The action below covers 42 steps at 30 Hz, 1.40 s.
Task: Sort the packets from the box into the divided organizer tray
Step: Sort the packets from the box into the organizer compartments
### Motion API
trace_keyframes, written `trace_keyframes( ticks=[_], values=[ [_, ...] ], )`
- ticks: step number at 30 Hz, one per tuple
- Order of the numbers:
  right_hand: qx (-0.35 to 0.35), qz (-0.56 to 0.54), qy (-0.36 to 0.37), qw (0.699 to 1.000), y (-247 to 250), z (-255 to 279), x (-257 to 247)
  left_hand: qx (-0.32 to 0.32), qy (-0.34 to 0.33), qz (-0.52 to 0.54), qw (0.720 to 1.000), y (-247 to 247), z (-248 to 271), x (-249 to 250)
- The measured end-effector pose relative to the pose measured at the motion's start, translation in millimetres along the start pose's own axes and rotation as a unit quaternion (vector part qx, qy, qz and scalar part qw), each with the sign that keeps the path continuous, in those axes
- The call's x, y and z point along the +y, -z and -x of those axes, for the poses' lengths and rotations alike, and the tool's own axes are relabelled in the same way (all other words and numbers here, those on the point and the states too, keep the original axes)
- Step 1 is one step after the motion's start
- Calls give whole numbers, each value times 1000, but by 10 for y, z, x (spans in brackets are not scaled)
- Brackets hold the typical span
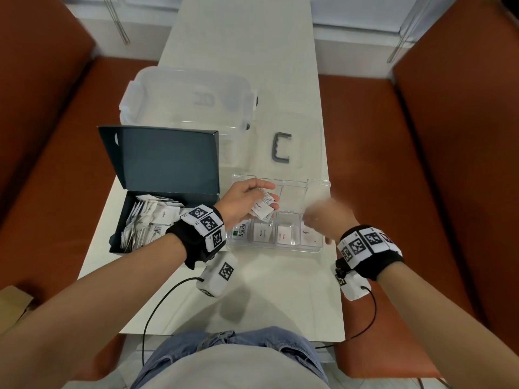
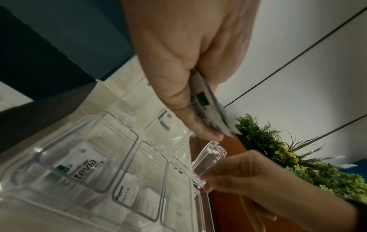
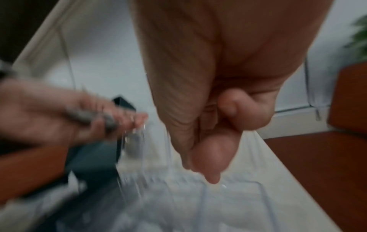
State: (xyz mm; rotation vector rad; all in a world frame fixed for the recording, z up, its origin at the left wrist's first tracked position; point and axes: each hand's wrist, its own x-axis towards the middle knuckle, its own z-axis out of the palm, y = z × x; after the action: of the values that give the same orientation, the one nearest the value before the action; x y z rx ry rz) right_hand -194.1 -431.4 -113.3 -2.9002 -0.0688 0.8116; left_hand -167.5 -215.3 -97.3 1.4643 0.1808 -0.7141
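Note:
My left hand (image 1: 247, 197) hovers over the left end of the clear divided tray (image 1: 272, 248) and grips a small fan of white packets (image 1: 262, 207); a Stevia packet (image 2: 206, 106) shows among them. The tray's front compartments hold a Stevia packet (image 1: 240, 230), a Pepper packet (image 1: 262, 234), a red-lettered packet (image 1: 285, 235) and a Sugar packet (image 1: 309, 234). My right hand (image 1: 323, 217) is blurred over the tray's right end. Its curled fingertips (image 2: 210, 175) pinch the raised clear compartment lid (image 2: 210, 155). The open dark box (image 1: 118, 220) at the left holds several more packets (image 1: 151, 220).
Behind the tray stand a large clear storage bin (image 1: 191, 99) and its lid with a grey handle (image 1: 280, 147). The narrow white table (image 1: 252, 299) has rust-red bench seats (image 1: 379, 164) on both sides. A black cable (image 1: 157, 307) trails off the near edge.

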Motion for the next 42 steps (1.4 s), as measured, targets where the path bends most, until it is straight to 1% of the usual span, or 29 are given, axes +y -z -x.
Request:
trace_keyframes(
  ticks=[1, 2, 5, 7, 9, 12, 15, 18, 22, 24, 27, 30, 32, 35, 37, 39, 42],
  values=[
    [20, -73, 7, 997, 49, 29, -24, 0, 4, 12, 1000, 0, 3, 1],
    [41, -148, 20, 988, 93, 60, -67, 0, 6, 19, 1000, -1, 7, 2],
    [95, -339, 50, 935, 174, 139, -281, 1, 1, 20, 1000, -13, 2, 12],
    [108, -417, 54, 901, 190, 164, -446, -2, -14, 4, 1000, -26, 1, 22],
    [114, -446, 61, 886, 172, 160, -566, -1, -34, -22, 999, -44, 20, 38],
    [126, -465, 58, 875, 139, 117, -629, 22, -75, -80, 994, -51, 29, 35],
    [139, -473, 43, 869, 146, 60, -612, 35, -98, -100, 990, -11, 22, 2],
    [138, -470, 42, 871, 156, 25, -577, 26, -94, -98, 990, 29, 39, -34],
    [111, -470, 41, 875, 155, 0, -567, 9, -78, -72, 994, 87, 70, -62],
    [86, -470, 40, 877, 160, -21, -567, 11, -76, -53, 996, 130, 82, -64],
    [39, -465, 47, 883, 170, -60, -571, 15, -76, -52, 996, 209, 84, -81],
    [-1, -440, 55, 896, 173, -118, -574, 24, -66, -38, 997, 288, 76, -108],
    [-14, -424, 40, 904, 161, -157, -578, 32, -56, -20, 998, 339, 69, -123],
    [-31, -416, 7, 909, 127, -190, -598, 47, -55, -17, 997, 415, 57, -142],
    [-46, -407, -3, 912, 97, -205, -634, 46, -54, -13, 997, 450, 65, -148],
    [-52, -367, -6, 929, 56, -234, -684, 45, -56, -12, 997, 466, 69, -152],
    [-42, -231, 2, 972, 14, -271, -801, 46, -58, -15, 997, 473, 65, -148]
  ],
)
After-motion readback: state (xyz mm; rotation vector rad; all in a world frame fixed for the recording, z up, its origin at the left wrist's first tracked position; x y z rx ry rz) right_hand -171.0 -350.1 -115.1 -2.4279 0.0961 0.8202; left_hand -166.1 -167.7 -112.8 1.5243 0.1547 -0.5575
